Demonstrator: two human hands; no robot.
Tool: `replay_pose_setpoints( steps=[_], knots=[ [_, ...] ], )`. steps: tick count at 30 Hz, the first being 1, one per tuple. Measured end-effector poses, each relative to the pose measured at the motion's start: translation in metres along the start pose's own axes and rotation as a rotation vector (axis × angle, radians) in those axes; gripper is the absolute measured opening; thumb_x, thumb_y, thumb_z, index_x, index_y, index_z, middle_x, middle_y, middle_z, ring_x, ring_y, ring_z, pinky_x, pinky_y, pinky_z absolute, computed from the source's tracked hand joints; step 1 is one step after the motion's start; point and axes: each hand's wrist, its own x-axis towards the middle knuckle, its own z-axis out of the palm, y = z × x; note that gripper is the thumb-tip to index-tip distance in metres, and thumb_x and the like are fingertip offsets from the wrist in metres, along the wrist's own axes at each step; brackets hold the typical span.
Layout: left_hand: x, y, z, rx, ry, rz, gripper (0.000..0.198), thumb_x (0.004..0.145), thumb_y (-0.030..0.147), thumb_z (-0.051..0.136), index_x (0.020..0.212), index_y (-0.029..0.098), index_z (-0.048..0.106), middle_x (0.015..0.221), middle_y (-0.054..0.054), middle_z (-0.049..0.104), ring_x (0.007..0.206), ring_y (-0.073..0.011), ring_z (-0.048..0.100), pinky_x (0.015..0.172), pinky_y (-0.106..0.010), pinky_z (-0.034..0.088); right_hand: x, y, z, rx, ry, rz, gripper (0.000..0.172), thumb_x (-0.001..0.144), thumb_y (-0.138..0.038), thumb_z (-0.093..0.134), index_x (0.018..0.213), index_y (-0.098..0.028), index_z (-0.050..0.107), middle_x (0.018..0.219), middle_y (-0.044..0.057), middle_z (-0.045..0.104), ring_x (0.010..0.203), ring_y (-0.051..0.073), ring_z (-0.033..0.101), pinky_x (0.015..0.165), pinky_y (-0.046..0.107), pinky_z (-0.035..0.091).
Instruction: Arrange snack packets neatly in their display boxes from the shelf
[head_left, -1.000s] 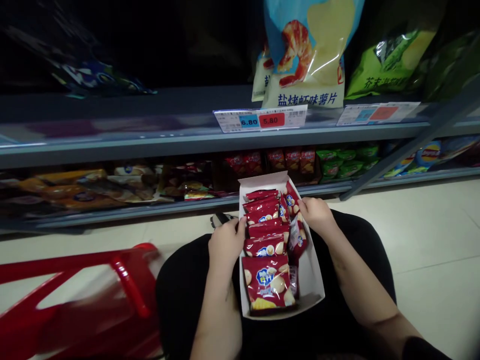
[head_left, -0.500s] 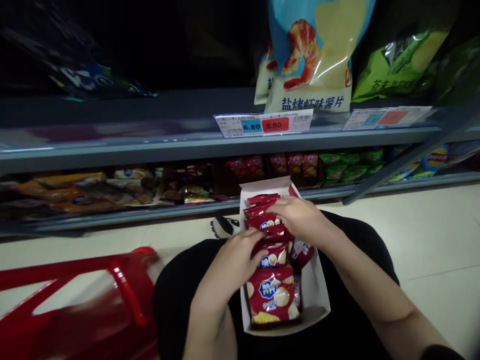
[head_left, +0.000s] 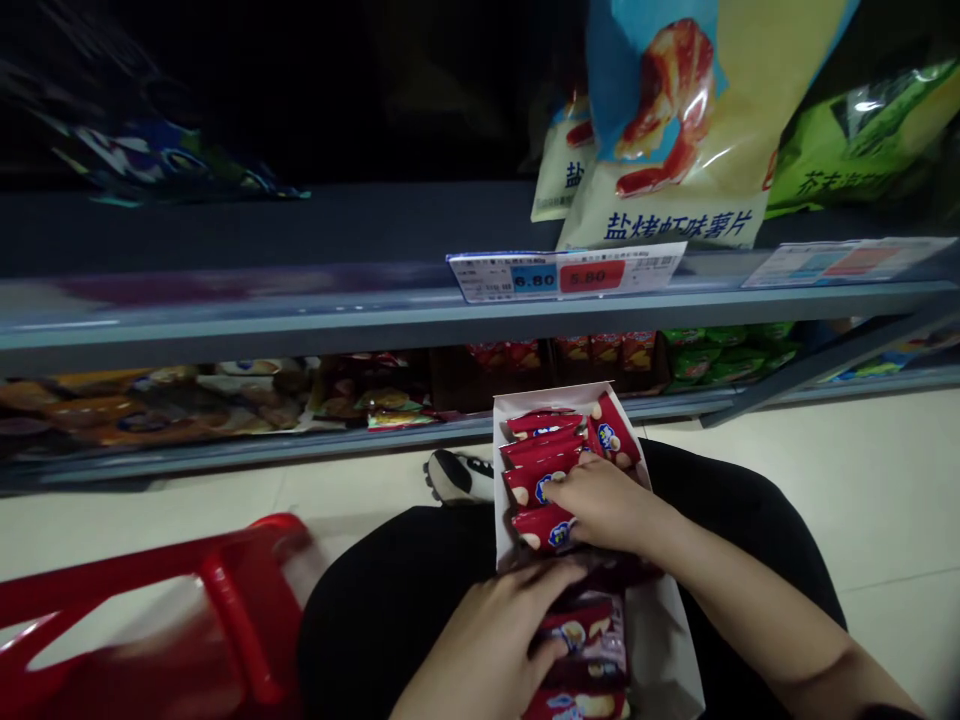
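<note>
A white open-topped carton [head_left: 671, 640] rests lengthwise on my lap, holding several red snack packets [head_left: 536, 488] with pictures of round biscuits. My right hand [head_left: 607, 505] is in the far half, its curled fingers gripping an upright packet in the row. Nearer to me, my left hand [head_left: 499, 635] reaches over the carton's left wall, thumb and fingers bent around packets in the near half; its fingertips are partly hidden. One packet [head_left: 611, 432] leans in the far right corner.
Ahead stands a grey shop shelf [head_left: 360, 325] with a price label [head_left: 566, 275] and a large chip bag [head_left: 697, 120]. Snack bags [head_left: 135, 410] fill the bottom shelf. A red plastic basket [head_left: 232, 620] is at my left; a shoe [head_left: 457, 477] shows below the shelf.
My left hand has moved toward me along the carton. My right hand has shifted down onto the middle packets, and the far packets stand more apart. The view has moved slightly.
</note>
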Motion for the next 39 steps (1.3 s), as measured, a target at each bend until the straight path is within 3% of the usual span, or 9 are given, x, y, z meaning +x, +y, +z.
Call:
replay_pose_setpoints(
  steps=[3, 7, 11, 14, 18, 21, 24, 31, 39],
  knots=[
    [0.005, -0.002, 0.005, 0.008, 0.013, 0.011, 0.062, 0.076, 0.011, 0.063, 0.134, 0.032, 0.055, 0.139, -0.003, 0.058, 0.125, -0.0272, 0.056, 0.103, -0.046, 0.048, 0.006, -0.003, 0.002, -0.064, 0.036, -0.014, 0.026, 0.077, -0.012, 0.065, 0.102, -0.015, 0.064, 0.088, 0.011, 0.073, 0.088, 0.027, 0.068, 0.083, 0.036, 0.042],
    [0.008, 0.001, 0.005, 0.01, 0.025, 0.057, 0.054, 0.08, 0.003, 0.052, 0.124, 0.032, 0.063, 0.129, 0.0, 0.065, 0.119, -0.0236, 0.059, 0.101, -0.044, 0.05, 0.012, -0.003, 0.009, -0.074, 0.032, -0.002, 0.021, 0.081, -0.012, 0.063, 0.101, -0.014, 0.064, 0.091, 0.012, 0.073, 0.09, 0.027, 0.068, 0.086, 0.038, 0.042],
    [0.011, 0.006, 0.002, 0.011, 0.052, 0.094, 0.05, 0.079, -0.001, 0.049, 0.115, 0.028, 0.068, 0.121, -0.001, 0.068, 0.115, -0.0226, 0.061, 0.1, -0.041, 0.051, 0.006, 0.004, 0.004, 0.009, 0.041, -0.035, 0.037, 0.072, -0.03, 0.08, 0.102, -0.016, 0.065, 0.092, 0.01, 0.073, 0.091, 0.027, 0.067, 0.084, 0.038, 0.043],
    [0.012, 0.007, 0.002, 0.009, 0.079, 0.082, 0.05, 0.079, 0.0, 0.049, 0.115, 0.029, 0.067, 0.119, -0.002, 0.069, 0.112, -0.0232, 0.062, 0.097, -0.041, 0.052, 0.0, 0.019, -0.012, 0.149, 0.24, -0.066, 0.039, 0.076, -0.046, 0.076, 0.101, -0.018, 0.066, 0.096, 0.008, 0.071, 0.096, 0.024, 0.063, 0.085, 0.035, 0.043],
    [0.014, 0.008, 0.003, 0.008, 0.086, 0.076, 0.047, 0.079, 0.002, 0.05, 0.114, 0.028, 0.066, 0.117, -0.002, 0.068, 0.11, -0.0249, 0.062, 0.094, -0.043, 0.053, 0.011, 0.043, -0.025, 0.14, 0.478, -0.038, 0.017, 0.087, -0.028, 0.066, 0.1, -0.017, 0.065, 0.1, 0.008, 0.069, 0.101, 0.021, 0.058, 0.088, 0.034, 0.042],
    [0.016, 0.007, 0.003, 0.026, 0.099, 0.079, 0.043, 0.079, 0.003, 0.052, 0.113, 0.026, 0.066, 0.117, -0.003, 0.068, 0.111, -0.0267, 0.061, 0.094, -0.046, 0.052, 0.027, 0.051, -0.024, 0.092, 0.49, -0.028, 0.016, 0.091, -0.025, 0.06, 0.103, -0.017, 0.066, 0.105, 0.009, 0.069, 0.104, 0.021, 0.057, 0.09, 0.033, 0.042],
    [0.019, 0.007, 0.003, 0.04, 0.102, 0.085, 0.039, 0.079, 0.005, 0.054, 0.111, 0.025, 0.066, 0.116, -0.003, 0.068, 0.111, -0.0271, 0.061, 0.096, -0.047, 0.051, 0.039, 0.051, -0.021, 0.088, 0.483, 0.085, 0.026, 0.1, -0.026, 0.042, 0.108, -0.017, 0.066, 0.111, 0.009, 0.069, 0.106, 0.019, 0.059, 0.09, 0.029, 0.042],
    [0.019, 0.008, 0.001, 0.046, 0.079, 0.072, 0.035, 0.08, 0.006, 0.055, 0.107, 0.025, 0.068, 0.118, -0.004, 0.068, 0.113, -0.0278, 0.06, 0.098, -0.048, 0.05, 0.056, 0.056, -0.032, 0.012, 0.19, 0.181, 0.025, 0.094, -0.028, 0.052, 0.114, -0.024, 0.067, 0.11, 0.007, 0.072, 0.1, 0.022, 0.066, 0.079, 0.028, 0.044],
    [0.018, 0.008, 0.0, 0.05, 0.086, 0.076, 0.032, 0.08, 0.006, 0.057, 0.104, 0.024, 0.069, 0.115, -0.004, 0.069, 0.112, -0.0276, 0.061, 0.098, -0.047, 0.05, 0.067, 0.058, -0.03, 0.008, 0.339, 0.337, 0.015, 0.089, -0.028, 0.057, 0.092, -0.025, 0.071, 0.092, 0.003, 0.075, 0.089, 0.02, 0.066, 0.072, 0.026, 0.042]
  ],
)
